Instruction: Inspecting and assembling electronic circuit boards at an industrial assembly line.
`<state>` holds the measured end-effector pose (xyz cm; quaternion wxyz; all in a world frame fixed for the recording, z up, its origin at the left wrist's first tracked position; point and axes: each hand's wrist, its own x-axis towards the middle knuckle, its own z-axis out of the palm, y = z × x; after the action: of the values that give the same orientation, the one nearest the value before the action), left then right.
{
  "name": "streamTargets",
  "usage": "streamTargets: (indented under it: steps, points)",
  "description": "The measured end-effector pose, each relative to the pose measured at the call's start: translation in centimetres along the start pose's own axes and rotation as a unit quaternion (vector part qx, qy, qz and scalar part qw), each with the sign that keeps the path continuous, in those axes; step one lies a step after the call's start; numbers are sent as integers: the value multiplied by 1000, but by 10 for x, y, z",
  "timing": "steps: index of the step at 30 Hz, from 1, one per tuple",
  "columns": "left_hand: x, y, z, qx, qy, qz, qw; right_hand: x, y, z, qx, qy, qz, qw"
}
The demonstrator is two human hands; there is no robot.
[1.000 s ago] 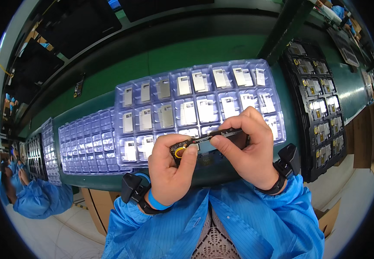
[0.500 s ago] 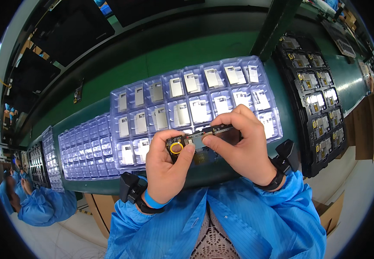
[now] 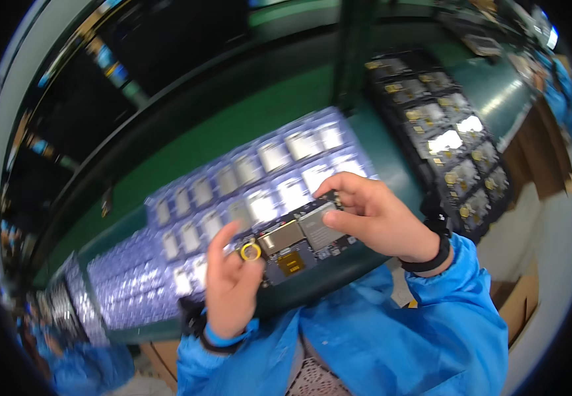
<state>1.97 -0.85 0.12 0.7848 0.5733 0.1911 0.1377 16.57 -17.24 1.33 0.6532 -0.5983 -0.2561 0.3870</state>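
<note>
A dark circuit board (image 3: 304,253) is held over the table's front edge, its face turned up toward me. It carries silvery metal shield covers (image 3: 283,237), a gold-brown square patch (image 3: 292,262) and a yellow ring (image 3: 251,251) at its left end. My right hand (image 3: 381,221) grips the upper right corner, thumb on the larger grey cover and fingers behind. Beside the ring, my left hand (image 3: 234,284) has thumb and index finger spread apart; whether the thumb still touches the board is blurred. Behind the board lies a clear plastic tray (image 3: 155,218) of flat silvery metal covers.
A black tray (image 3: 424,155) with several circuit boards stands at the right. More clear trays (image 3: 127,280) line the table to the left. A dark green post (image 3: 355,59) rises behind. Cardboard (image 3: 530,152) stands at the right edge. A person in blue (image 3: 91,366) sits far left.
The board has tipped to show its face and more metal covers. My left fingers have spread apart from their pinch on its left end. The whole view has turned and shifted.
</note>
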Motion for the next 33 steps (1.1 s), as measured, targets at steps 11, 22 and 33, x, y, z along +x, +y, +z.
streamTargets:
  steps: [11,22,33]
  points:
    - [-47,23,-134,149,201,176,952,-29,-63,-276,-83,531,-124,834]
    - [-104,-50,-309,542,578,153,590,96,-21,-437,-298,733,-50,610]
    - [-130,-92,-327,370,633,-96,673,150,11,-512,-395,599,-3,697]
